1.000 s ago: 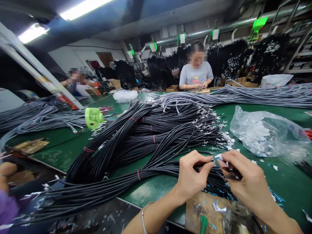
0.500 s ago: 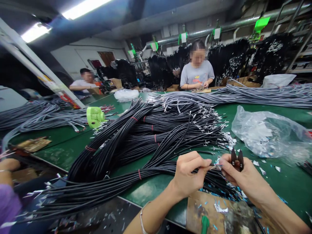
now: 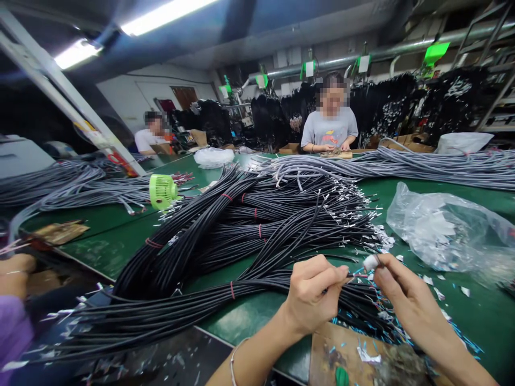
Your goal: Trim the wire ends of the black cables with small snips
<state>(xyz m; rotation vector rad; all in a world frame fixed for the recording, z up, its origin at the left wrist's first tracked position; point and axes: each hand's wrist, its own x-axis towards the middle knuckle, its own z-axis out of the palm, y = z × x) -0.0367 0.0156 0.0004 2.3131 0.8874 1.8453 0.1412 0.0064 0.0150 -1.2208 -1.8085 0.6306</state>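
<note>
My left hand is closed in a pinch on the end of a black cable. Thin coloured wires stick out of it to the right, past the fingertips. Just right of them is my right hand, with thumb and forefinger bent towards the wire ends. A white wrap or piece shows at its fingertips, beside a narrow dark part of the cutters; the rest of that tool is hidden. Below the hands lie more black cable ends with blue scraps. A bundle of black cables runs to the left, tied with a red band.
More tied black cables are heaped ahead on the green table. A clear plastic bag with scraps lies right, a green fan left. Grey cables cross behind. A stained board sits below my hands. Co-workers sit across and left.
My right hand has turned and drawn slightly back from the wires, so the cutters' two dark jaws no longer stand up in view. My left hand keeps its pinch. The whole view has shifted slightly.
</note>
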